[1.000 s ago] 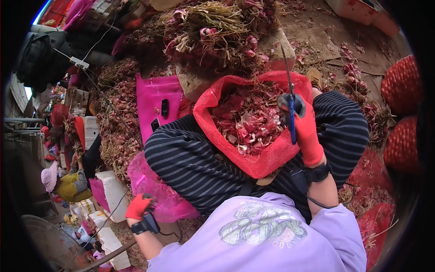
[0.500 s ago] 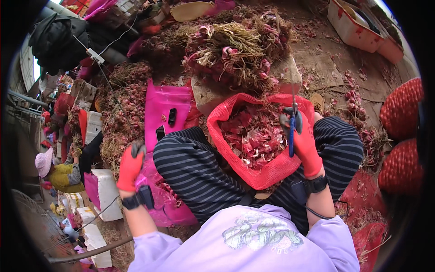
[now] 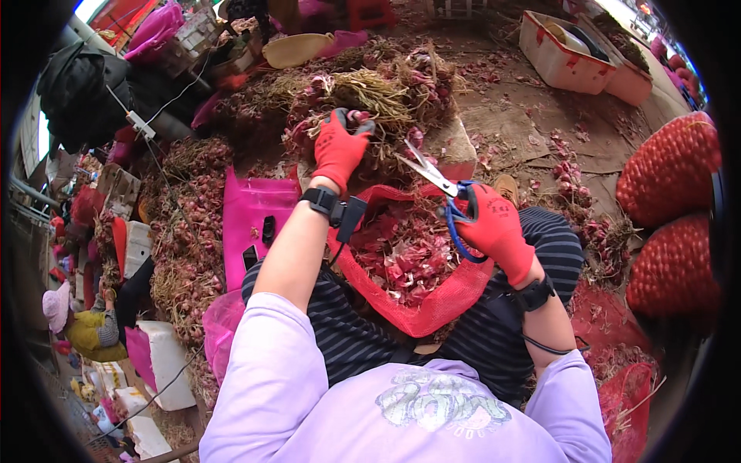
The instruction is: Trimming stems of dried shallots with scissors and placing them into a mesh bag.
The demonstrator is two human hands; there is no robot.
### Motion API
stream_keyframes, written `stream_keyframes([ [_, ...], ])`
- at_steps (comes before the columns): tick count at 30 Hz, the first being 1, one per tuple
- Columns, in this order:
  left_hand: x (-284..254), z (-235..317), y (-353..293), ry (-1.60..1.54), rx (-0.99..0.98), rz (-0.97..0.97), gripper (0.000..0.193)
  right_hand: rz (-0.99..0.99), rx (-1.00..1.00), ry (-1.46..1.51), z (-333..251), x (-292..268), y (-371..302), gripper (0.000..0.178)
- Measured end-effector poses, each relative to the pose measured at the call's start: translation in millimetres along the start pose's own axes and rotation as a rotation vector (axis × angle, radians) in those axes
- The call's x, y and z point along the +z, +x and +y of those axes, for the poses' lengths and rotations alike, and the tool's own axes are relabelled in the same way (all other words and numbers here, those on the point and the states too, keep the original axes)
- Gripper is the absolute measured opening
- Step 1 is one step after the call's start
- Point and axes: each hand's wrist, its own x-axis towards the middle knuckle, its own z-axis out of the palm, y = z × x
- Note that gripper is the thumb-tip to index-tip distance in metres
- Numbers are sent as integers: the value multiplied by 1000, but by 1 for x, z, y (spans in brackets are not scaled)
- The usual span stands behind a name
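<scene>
At your left hand (image 3: 340, 153), onions (image 3: 426, 86) are lying, stalks (image 3: 377, 87) crosswise, left grip unclear; your right hand (image 3: 495, 228), farther off, is clutching scissors (image 3: 445, 184), parted blades (image 3: 429, 170) pointing their way.

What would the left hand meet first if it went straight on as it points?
Most likely the onion pile; the left hand seems to be at its near edge, though depth is unclear.

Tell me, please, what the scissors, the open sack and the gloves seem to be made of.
Scissors: blades look like polished metal, silvery; handles perhaps plastic, evenly blue.
Sack: probably plastic mesh, matte, by its fine net texture.
Gloves: likely stretchy fabric, matte and close-fitting; dark fingertips may be rubber-coated.
</scene>
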Motion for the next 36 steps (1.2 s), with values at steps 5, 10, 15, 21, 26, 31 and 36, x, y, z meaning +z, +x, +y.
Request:
stream_keyframes([
  [5, -46, -4, 10, -1073, -385, -331, 21, -194, 133, 207, 19, 15, -2, 49],
  [10, -86, -36, -3, -1433, -566, -500, 30, -422, 146, 428, -7, 9, 10, 48],
  [15, -97, -54, -12, -877, -351, -427, 29, -736, 319, 702, -10, 42, 37, 56],
  [21, -117, -32, -14, -827, -357, -461, 30, -758, 461, 824, -20, 81, 83, 61],
  [26, -115, -59, -12, -996, -519, -498, 29, -814, 395, 818, -23, 98, 105, 53],
  [31, -70, -40, -6, -1122, -629, -226, 26, -774, 307, 827, -34, 100, 106, 49],
  [36, -66, -50, -10, -826, -369, -189, 26, -804, 365, 736, -24, 66, 97, 54],
])
